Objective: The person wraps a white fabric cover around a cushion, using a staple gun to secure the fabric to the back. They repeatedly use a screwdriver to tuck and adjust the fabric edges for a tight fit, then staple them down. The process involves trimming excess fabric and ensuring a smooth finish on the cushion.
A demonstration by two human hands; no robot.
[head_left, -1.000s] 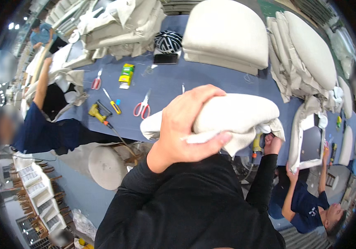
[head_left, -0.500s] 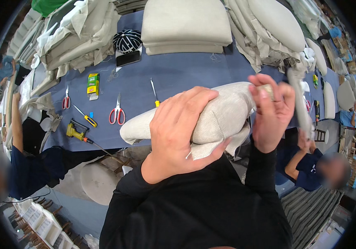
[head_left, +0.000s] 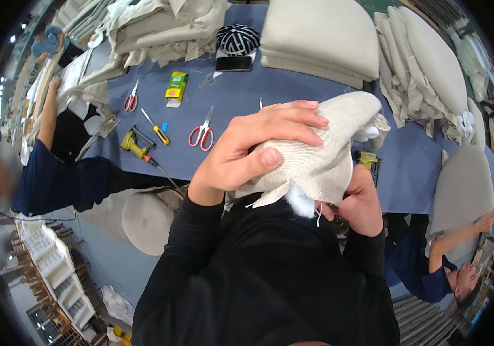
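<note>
A beige fabric-covered seat cushion (head_left: 330,153) is held tilted above the near table edge, its far end up to the right. White wadding (head_left: 300,200) pokes out between loose fabric flaps on its near side, with frayed threads hanging down. My left hand (head_left: 252,147) is closed over the cushion's left part, fingers across the top and thumb pressed on the near face. At the lower right, my right hand (head_left: 364,205) is closed at the fabric edge. Its fingertips are partly hidden beneath the cover.
On the blue table (head_left: 172,135) lie red-handled scissors (head_left: 202,135), more scissors (head_left: 131,101), a screwdriver (head_left: 157,130), a yellow staple gun (head_left: 136,144), and a green-yellow box (head_left: 176,87). Another staple gun (head_left: 368,161) is behind my right hand. Cushions (head_left: 319,37) are stacked behind. Co-workers flank me.
My right hand has come down from beside the cushion's right end to its lower fabric edge. The cushion has turned, now showing white wadding. My view has shifted, moving the table items rightward.
</note>
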